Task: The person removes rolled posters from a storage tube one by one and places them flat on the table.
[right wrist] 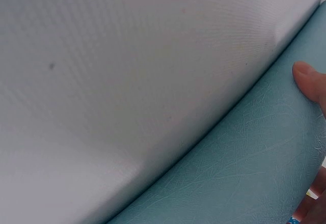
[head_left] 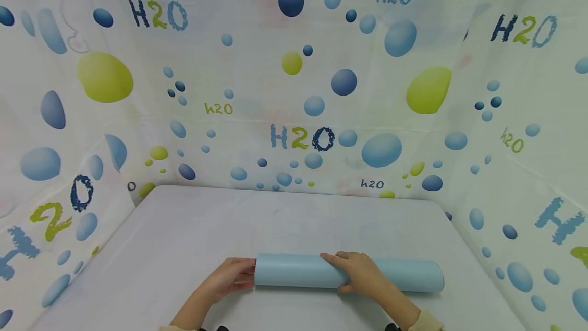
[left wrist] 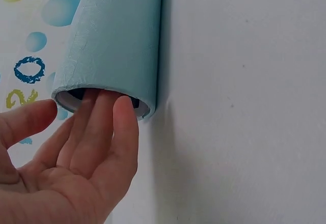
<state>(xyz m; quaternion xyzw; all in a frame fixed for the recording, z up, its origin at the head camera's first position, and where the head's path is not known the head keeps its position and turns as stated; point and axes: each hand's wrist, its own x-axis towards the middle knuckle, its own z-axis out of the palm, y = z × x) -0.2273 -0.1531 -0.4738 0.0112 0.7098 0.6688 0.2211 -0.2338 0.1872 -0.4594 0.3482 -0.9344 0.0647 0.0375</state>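
Note:
A long light blue tube [head_left: 294,270] lies crosswise on the white table, its surface finely wrinkled in the wrist views. At its left end is a round opening with a pale inner rim [left wrist: 145,109]. My left hand [head_left: 229,276] reaches into that opening with fairly straight fingers, their tips hidden inside. The left thumb [left wrist: 33,119] stays outside, apart from the wall. Near the middle of the tube, my right hand [head_left: 365,274] grips it from above, thumb [right wrist: 308,79] on the near side and fingers over the far side.
The white table [head_left: 206,223] reaches back to a hanging white sheet [head_left: 257,65] printed with blue and green bubbles and H2O lettering. That sheet also runs along the left and right sides. Beige sleeves [head_left: 427,321] show at the bottom edge.

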